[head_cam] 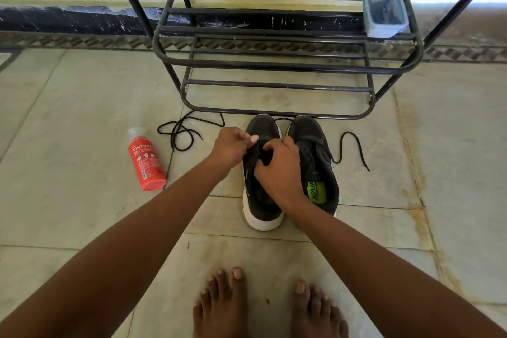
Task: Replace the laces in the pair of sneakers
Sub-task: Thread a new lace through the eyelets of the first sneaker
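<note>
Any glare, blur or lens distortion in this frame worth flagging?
Head view: wide-angle bowing curves the shoe rack bars; glare streaks the floor at upper right; lighting is soft, shadows faint; both hands and the sneakers look sharp.

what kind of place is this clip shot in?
Likely a home entryway or hall floor: a black metal shoe rack stands against the wall, the sneakers sit on stone floor tiles, and the person's bare feet show at the bottom.

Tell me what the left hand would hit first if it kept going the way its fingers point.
Likely the right hand: the left hand points rightward across the left black sneaker, where both meet. Depth is unclear.
</note>
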`<action>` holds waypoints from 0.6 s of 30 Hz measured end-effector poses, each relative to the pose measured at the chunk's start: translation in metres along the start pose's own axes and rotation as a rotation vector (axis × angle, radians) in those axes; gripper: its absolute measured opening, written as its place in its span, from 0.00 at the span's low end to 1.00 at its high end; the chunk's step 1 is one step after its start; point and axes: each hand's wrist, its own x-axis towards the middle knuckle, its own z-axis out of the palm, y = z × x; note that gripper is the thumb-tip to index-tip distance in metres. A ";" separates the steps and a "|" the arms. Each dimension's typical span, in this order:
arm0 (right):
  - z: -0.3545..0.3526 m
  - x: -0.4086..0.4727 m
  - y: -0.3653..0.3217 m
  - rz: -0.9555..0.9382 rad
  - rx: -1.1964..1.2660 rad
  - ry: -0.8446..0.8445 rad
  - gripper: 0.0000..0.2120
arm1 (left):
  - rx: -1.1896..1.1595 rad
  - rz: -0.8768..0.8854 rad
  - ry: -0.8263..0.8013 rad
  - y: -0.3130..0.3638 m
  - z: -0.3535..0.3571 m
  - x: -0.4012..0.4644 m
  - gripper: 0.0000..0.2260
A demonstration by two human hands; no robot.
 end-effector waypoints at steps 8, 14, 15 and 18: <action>0.003 -0.011 0.010 -0.039 -0.137 0.085 0.19 | -0.351 0.186 0.110 0.016 -0.044 0.013 0.05; 0.001 -0.013 0.007 -0.056 -0.199 0.040 0.21 | 0.900 0.687 -0.144 -0.007 -0.086 0.029 0.07; 0.001 -0.013 0.007 -0.053 -0.198 0.038 0.21 | 0.678 0.679 -0.117 -0.003 -0.087 0.024 0.09; 0.002 -0.012 0.007 -0.061 -0.198 0.027 0.21 | -0.342 0.418 -0.097 0.027 -0.081 0.009 0.14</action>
